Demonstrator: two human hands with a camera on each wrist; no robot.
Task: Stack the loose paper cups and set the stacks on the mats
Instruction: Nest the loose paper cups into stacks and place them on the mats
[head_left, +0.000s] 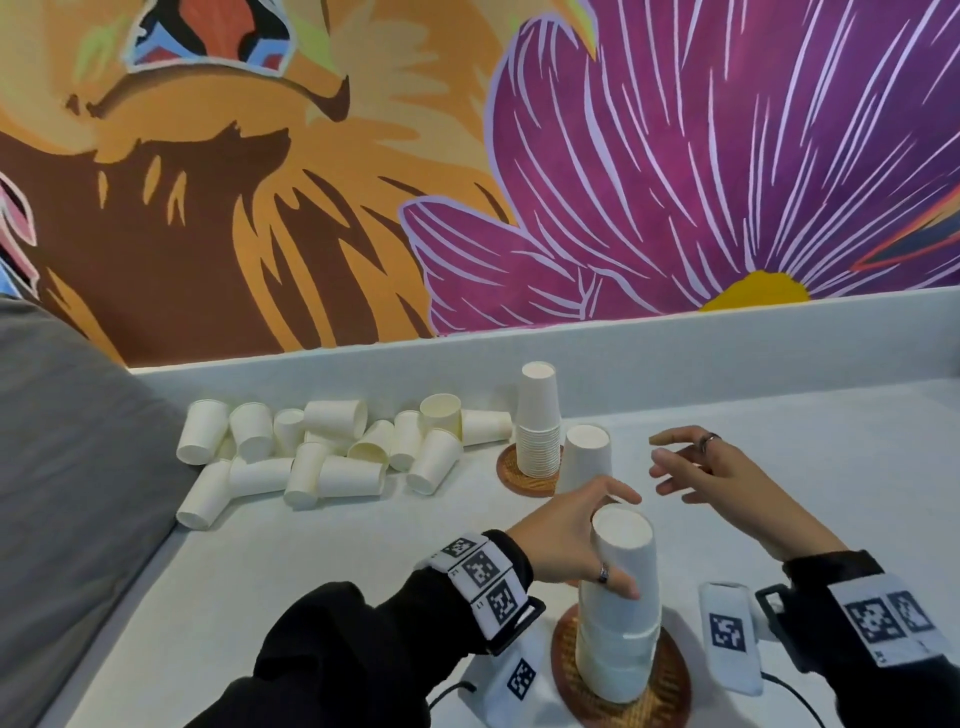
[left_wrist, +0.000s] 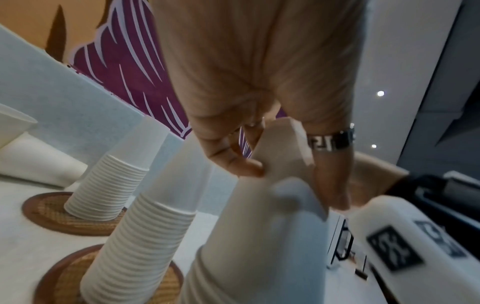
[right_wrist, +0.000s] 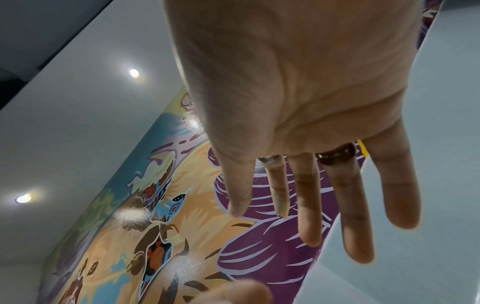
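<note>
Near stack of paper cups (head_left: 621, 613): inverted white cups nested into a tall column, standing on the nearest woven mat (head_left: 670, 691) at the front of the white counter (head_left: 779, 431). The column leans slightly. In the left wrist view its top (left_wrist: 259, 236) fills the lower centre, blurred.

Left hand (head_left: 566, 540): curled around the upper part of the near stack, thumb on the near side, fingers wrapped over the far side just below the top cup; a ring shows on the thumb. Black sleeve and a wristband with square printed markers behind it.

Right hand (head_left: 711, 467): held in the air to the right of the stacks, fingers spread and nearly straight, gripping nothing, touching nothing. The right wrist view shows the same hand (right_wrist: 298, 102) with its fingers (right_wrist: 309, 201) apart against the mural, rings on two of them.

Middle stack (head_left: 587, 462): inverted cups on a second mat, mostly hidden behind the left hand in the head view; seen whole in the left wrist view (left_wrist: 140, 236).

Far stack (head_left: 539, 421): tall, many rims showing at its base, on the far woven mat (head_left: 511, 475).

Loose paper cups (head_left: 322, 452): a scattered pile lying on their sides and tumbled over each other along the back-left of the counter, well apart from the near stack.

White marker blocks (head_left: 730, 636): beside the near mat, on both sides.

Painted mural (head_left: 675, 156): flower and animal, on the wall behind.
</note>
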